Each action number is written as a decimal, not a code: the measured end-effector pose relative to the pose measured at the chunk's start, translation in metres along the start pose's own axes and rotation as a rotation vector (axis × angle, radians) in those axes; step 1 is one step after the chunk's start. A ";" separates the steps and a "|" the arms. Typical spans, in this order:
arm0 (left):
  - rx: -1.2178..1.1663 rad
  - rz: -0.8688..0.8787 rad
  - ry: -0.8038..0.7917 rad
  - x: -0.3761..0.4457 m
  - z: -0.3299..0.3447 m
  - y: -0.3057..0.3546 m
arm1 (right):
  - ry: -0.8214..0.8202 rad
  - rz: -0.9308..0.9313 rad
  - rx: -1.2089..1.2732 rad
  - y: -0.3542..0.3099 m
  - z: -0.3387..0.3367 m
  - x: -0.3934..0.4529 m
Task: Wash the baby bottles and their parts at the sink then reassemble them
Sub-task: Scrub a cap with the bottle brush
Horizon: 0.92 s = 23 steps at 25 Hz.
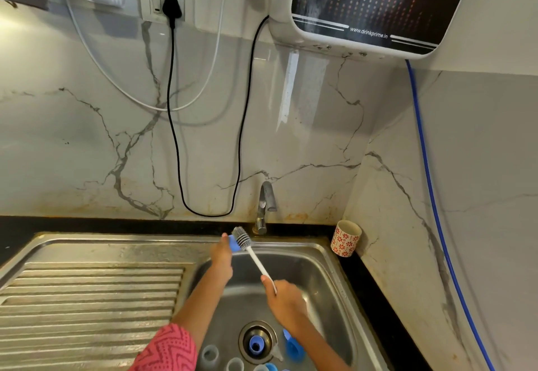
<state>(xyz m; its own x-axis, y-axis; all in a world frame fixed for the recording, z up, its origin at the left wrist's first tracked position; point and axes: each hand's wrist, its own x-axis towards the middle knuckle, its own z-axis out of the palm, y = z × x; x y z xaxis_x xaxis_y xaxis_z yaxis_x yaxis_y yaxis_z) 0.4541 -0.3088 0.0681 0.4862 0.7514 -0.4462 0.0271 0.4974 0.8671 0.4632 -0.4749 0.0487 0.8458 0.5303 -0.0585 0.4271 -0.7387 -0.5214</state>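
My left hand point(221, 254) reaches to the back rim of the steel sink point(326, 257) and holds a small blue part point(233, 244) there. My right hand point(283, 297) grips the white handle of a bottle brush point(252, 254), whose grey bristle head rests against the blue part. Down in the basin, a blue ring point(256, 345) sits on the drain. A blue cap point(294, 347) lies to its right, partly behind my right forearm. Clear bottle pieces point(210, 354) stand at the bottom edge, cut off by the frame.
A chrome tap point(266, 204) stands behind the sink, with no water visible. A ribbed steel draining board point(87, 297) lies to the left. A patterned cup point(346, 238) sits on the black counter at the right corner. A black cable point(174, 126) hangs down the marble wall.
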 end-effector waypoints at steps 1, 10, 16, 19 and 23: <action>-0.136 -0.115 -0.088 -0.007 0.002 -0.008 | -0.009 0.007 -0.038 0.001 0.007 0.000; -0.135 -0.067 -0.062 -0.014 -0.028 -0.069 | -0.113 0.296 0.145 0.018 0.043 -0.004; 0.187 0.060 -0.040 0.006 -0.046 -0.080 | -0.117 0.077 -0.090 0.013 0.030 -0.005; 0.377 0.191 -0.101 0.007 -0.043 -0.087 | -0.135 0.071 -0.130 -0.005 0.050 -0.010; 0.608 0.421 -0.095 0.006 -0.053 -0.088 | -0.069 0.216 -0.108 0.016 0.026 0.004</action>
<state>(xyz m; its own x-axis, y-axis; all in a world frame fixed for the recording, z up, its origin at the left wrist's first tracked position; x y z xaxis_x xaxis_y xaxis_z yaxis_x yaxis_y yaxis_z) 0.4083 -0.3252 -0.0228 0.6348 0.7709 -0.0525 0.2871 -0.1723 0.9423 0.4654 -0.4738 0.0178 0.8990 0.3796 -0.2184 0.2735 -0.8761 -0.3971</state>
